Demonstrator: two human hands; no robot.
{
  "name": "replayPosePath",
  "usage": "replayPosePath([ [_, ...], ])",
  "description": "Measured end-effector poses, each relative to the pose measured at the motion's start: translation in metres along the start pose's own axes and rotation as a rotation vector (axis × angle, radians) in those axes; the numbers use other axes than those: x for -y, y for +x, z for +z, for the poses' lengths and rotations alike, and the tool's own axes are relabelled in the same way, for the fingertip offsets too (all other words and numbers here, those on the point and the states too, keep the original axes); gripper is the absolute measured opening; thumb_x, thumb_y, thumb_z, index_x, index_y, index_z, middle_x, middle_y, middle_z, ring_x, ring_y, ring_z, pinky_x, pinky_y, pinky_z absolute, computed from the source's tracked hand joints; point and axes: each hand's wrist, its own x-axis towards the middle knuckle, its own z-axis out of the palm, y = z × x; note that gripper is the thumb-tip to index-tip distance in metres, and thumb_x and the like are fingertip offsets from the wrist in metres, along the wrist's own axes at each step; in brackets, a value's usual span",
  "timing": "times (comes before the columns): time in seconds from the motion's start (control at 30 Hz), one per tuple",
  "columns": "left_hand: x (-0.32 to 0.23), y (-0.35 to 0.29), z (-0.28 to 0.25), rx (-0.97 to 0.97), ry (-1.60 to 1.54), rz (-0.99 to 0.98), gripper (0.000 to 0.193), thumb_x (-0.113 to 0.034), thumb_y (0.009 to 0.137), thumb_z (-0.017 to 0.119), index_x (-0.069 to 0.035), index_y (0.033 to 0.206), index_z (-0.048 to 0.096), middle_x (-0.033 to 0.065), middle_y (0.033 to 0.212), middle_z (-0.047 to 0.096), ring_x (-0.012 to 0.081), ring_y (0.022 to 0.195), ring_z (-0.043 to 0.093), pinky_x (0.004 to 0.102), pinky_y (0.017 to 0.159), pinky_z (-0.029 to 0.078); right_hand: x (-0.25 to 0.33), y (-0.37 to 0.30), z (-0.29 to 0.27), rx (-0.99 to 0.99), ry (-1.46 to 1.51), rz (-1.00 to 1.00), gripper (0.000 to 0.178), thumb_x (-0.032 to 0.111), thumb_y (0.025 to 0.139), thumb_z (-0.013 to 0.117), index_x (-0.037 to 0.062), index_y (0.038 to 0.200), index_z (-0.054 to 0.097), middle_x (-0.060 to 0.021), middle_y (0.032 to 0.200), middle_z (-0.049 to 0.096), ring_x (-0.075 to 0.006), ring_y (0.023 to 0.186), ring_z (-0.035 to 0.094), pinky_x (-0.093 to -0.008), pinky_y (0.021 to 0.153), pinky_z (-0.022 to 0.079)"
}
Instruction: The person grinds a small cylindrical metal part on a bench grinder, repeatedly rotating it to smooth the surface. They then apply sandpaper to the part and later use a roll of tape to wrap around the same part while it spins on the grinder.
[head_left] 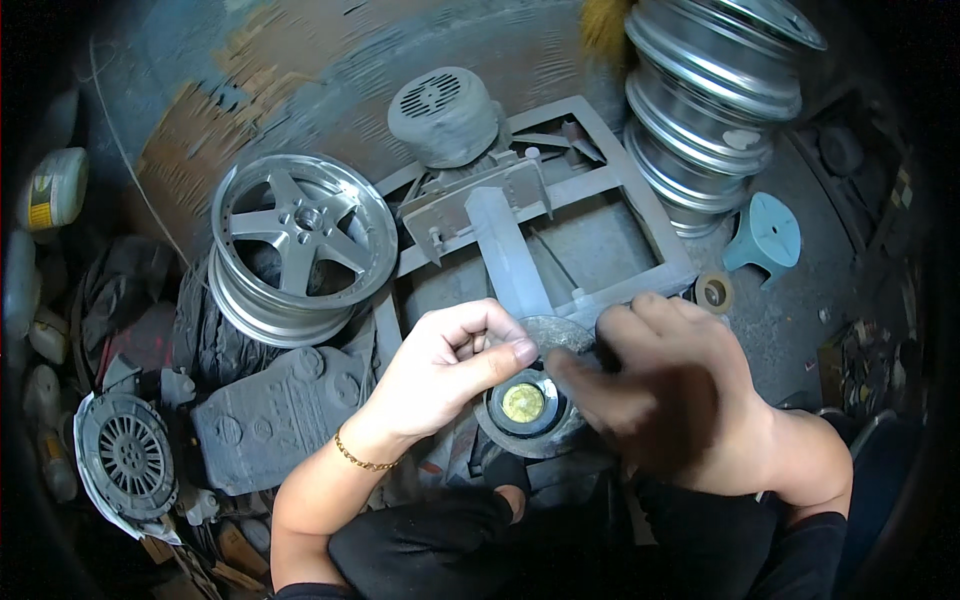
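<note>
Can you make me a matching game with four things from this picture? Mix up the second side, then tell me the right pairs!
Things:
1. Stool
2. Bracelet
3. Five-spoke wheel
4. Round disc

Clues:
A. Silver, left of the metal frame
B. Yellow, just below the left thumb in the picture
C. Light blue, toward the right of the picture
D. Gold, around the wrist of the left hand

Right pairs: 1-C, 2-D, 3-A, 4-B

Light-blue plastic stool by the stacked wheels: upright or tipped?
Upright. The stool shows its seat facing up, with legs reaching down toward the floor.
</note>
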Motion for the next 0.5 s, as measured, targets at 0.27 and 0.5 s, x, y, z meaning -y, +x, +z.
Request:
replayPosePath([
  [0.27,0.0001,-0.0032,-0.0029,0.001,0.008,0.014,0.013,-0.013,0.098,0.070,0.000,0.098,0.069,-0.0094,0.074,0.057,-0.0026,0.065,0.041,0.0174,0.057,0.033,0.0037,0.0022,0.0023,-0.080,0.014,-0.035,0.036,0.019,0.073,0.073,0.0234,0.109,0.072,-0.0026,0.099,0.054,-0.0221,0.092,0.059,-0.0333,0.088,0.044],
  [0.5,-0.0008,-0.0065,-0.0083,0.008,0.022,-0.057,0.014,-0.010,0.096,0.069,0.002,0.101,0.070,0.0043,0.095,0.069,0.0085,0.086,0.060,0.0251,0.081,0.047,0.0021,0.0044,0.0063,-0.170,-0.004,-0.065,0.029,0.018,0.074,0.073,0.0221,0.103,0.074,-0.0028,0.088,0.052,-0.0226,0.082,0.059,-0.0329,0.077,0.045],
])
